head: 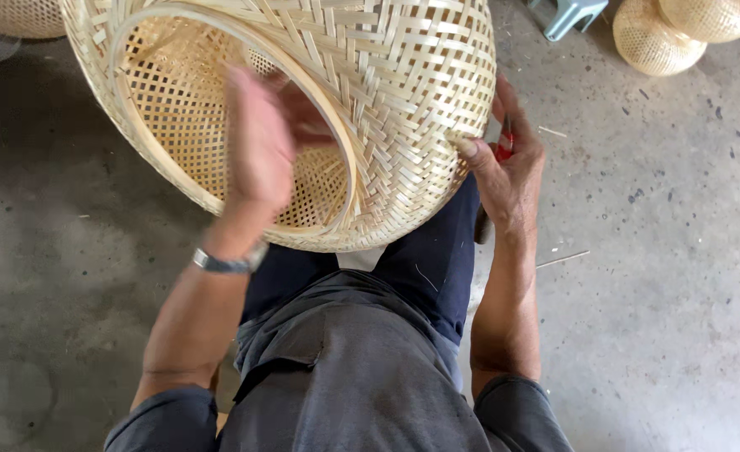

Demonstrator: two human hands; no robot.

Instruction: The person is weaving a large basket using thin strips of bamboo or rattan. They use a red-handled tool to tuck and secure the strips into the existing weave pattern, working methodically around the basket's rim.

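Between your hands sits the woven bamboo basket (370, 100) on your lap; your left hand (257, 142), open, reaches inside its rim, your right hand (508, 167) pinches a red-handled tool (504, 146) against the outer weave. Brace firmly.

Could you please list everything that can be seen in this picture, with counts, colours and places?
Large woven basket: one, pale straw, on the person's lap, opening turned toward them.
Other woven baskets: two at top right, one at the top left corner, pale straw, on the floor.
Stool: one, light blue-grey, top edge, partly cut off.
Strips: a few, pale, on the floor at right.
Floor: grey concrete.
Red-handled tool: one, in the right hand; kind unclear.
Wristwatch: one, silver, left wrist.
Left hand: blurred, at the basket's opening.
Right hand: against the basket's outer wall.
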